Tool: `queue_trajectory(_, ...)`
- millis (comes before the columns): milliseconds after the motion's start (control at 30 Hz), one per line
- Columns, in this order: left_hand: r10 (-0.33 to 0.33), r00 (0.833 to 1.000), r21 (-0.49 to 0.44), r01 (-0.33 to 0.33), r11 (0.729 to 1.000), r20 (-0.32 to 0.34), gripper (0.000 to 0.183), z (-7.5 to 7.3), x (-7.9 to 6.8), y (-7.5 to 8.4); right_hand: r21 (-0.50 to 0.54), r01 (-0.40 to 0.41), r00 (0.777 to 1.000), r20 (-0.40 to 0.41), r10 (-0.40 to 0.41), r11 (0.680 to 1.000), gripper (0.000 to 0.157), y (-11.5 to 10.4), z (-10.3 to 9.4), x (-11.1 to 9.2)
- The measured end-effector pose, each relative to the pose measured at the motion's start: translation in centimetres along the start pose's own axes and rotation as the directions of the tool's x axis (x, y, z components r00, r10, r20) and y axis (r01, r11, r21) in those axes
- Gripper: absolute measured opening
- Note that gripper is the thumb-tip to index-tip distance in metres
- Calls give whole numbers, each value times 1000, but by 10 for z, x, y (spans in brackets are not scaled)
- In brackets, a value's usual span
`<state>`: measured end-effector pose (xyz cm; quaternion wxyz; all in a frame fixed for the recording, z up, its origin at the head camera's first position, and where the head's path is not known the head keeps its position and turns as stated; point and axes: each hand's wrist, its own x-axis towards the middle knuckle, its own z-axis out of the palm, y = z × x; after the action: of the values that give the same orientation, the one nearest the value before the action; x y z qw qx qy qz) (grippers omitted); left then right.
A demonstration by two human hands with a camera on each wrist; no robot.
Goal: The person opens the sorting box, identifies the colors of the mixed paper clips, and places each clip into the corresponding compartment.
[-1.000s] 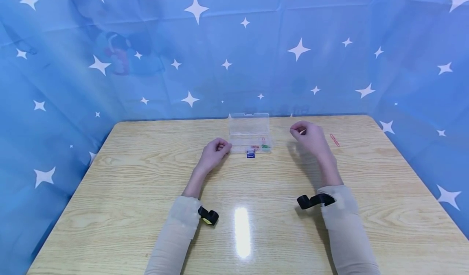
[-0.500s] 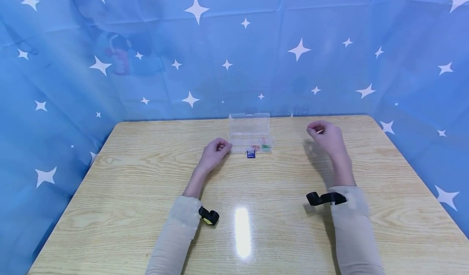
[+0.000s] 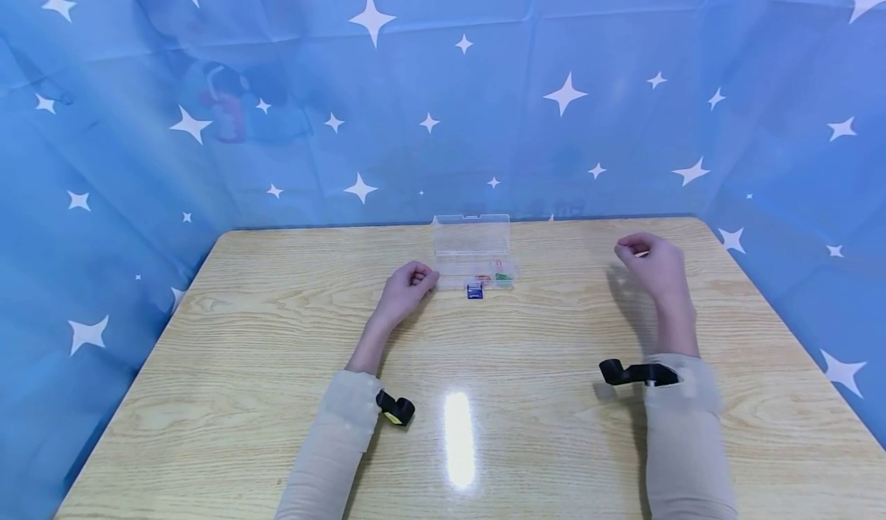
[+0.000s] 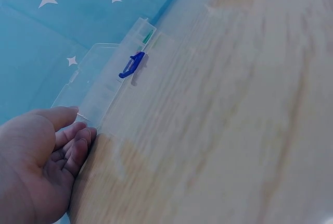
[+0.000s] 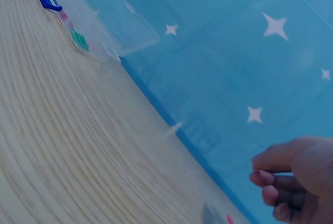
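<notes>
A clear plastic box [image 3: 453, 282] with a blue latch [image 3: 474, 291] stands near the table's back edge, its lid [image 3: 472, 235] raised. Small red and green paper clips [image 3: 502, 277] lie in its right part. My left hand [image 3: 408, 285] grips the box's left end between thumb and curled fingers; the left wrist view shows the thumb [image 4: 65, 115] at the corner. To the right of the box, my right hand [image 3: 654, 265] is over the table, fingers loosely bent, thumb near the index finger, nothing visible between them. A red tip [image 5: 230, 219] shows below it in the right wrist view.
The wood-grain table [image 3: 533, 428] reaches back to a blue curtain [image 3: 291, 89] with white stars. Black wrist mounts [image 3: 637, 372] stick out from both sleeves. A bright light reflection lies on the table between the arms.
My right hand has moved steadily to the right, away from the box, and now covers the place where a red paper clip lay in the head view. The left hand and box stay put.
</notes>
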<state>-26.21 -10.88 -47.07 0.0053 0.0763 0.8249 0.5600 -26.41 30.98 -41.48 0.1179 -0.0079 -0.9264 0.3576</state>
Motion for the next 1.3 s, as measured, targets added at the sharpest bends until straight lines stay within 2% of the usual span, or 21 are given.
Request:
queue_trajectory(333,2,1000,-2,-2,1000,-1,21,0,-1,1,-28,-120,993,4,120,992,44,22,-13,-4)
queue_trajectory(600,10,1000,-8,-10,1000,5,20,1,0,0,-65,-186,982,16,188,980,39,40,-8,-8)
queue_trajectory(967,6,1000,-6,-6,1000,0,21,1,0,0,-121,-169,985,2,171,978,31,50,-3,-5)
queue_trajectory(1300,8,1000,-4,-8,1000,-2,21,1,0,0,-97,-228,971,51,233,969,38,46,-5,-8)
